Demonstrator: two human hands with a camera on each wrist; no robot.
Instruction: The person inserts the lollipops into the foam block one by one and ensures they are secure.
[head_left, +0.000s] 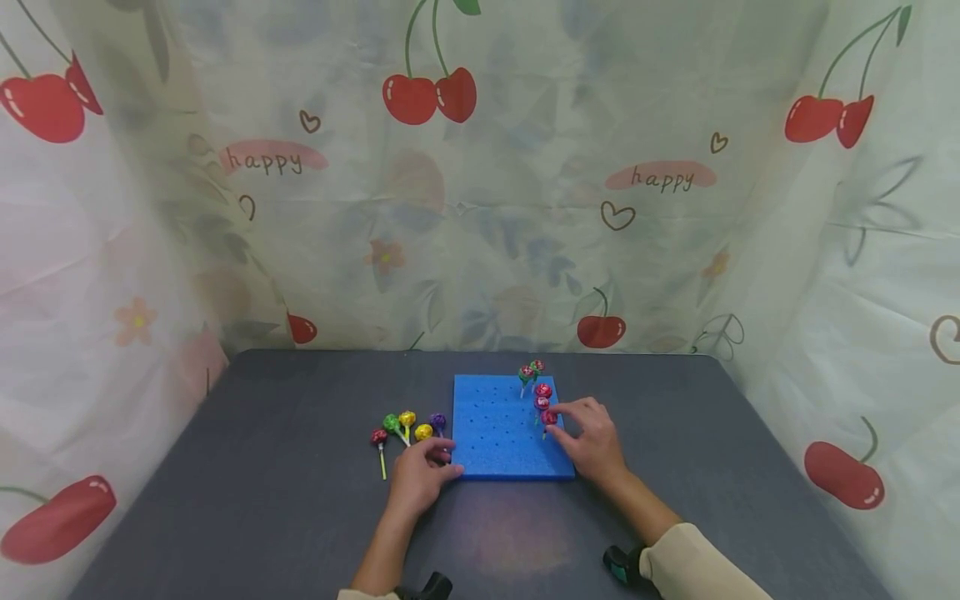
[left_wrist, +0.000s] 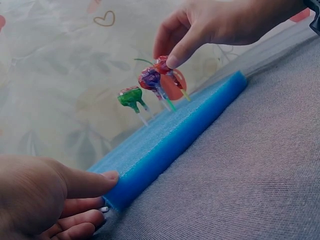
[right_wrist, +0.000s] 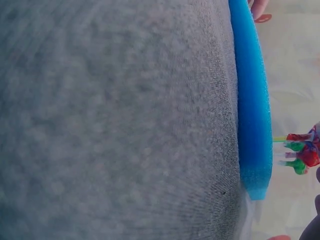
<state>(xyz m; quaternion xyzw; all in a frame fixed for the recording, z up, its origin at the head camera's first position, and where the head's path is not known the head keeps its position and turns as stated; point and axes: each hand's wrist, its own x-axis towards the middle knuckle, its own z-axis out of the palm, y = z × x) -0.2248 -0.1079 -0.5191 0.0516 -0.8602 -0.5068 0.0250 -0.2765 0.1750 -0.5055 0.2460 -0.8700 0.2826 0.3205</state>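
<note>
A blue foam board (head_left: 502,450) with small holes lies on the table. Several lollipops stand upright along its right side, two with green-and-red wrappers (head_left: 526,373) at the back. The right hand (head_left: 597,442) pinches the red head of the nearest lollipop (head_left: 549,417) between thumb and finger; in the left wrist view its yellow stick (left_wrist: 186,95) meets the board. At the board's left front corner, the left hand (head_left: 422,477) rests its thumb on the edge, fingers loosely bent beside it. In the right wrist view the right fingertips (right_wrist: 311,225) show only at the frame's edge.
Left of the board lie several loose lollipops: a red one (head_left: 378,437), a green one (head_left: 392,423), yellow ones (head_left: 423,432) and a purple one (head_left: 438,421). The dark grey table (head_left: 300,433) is bordered by a cherry-print curtain (head_left: 525,250) behind and at both sides.
</note>
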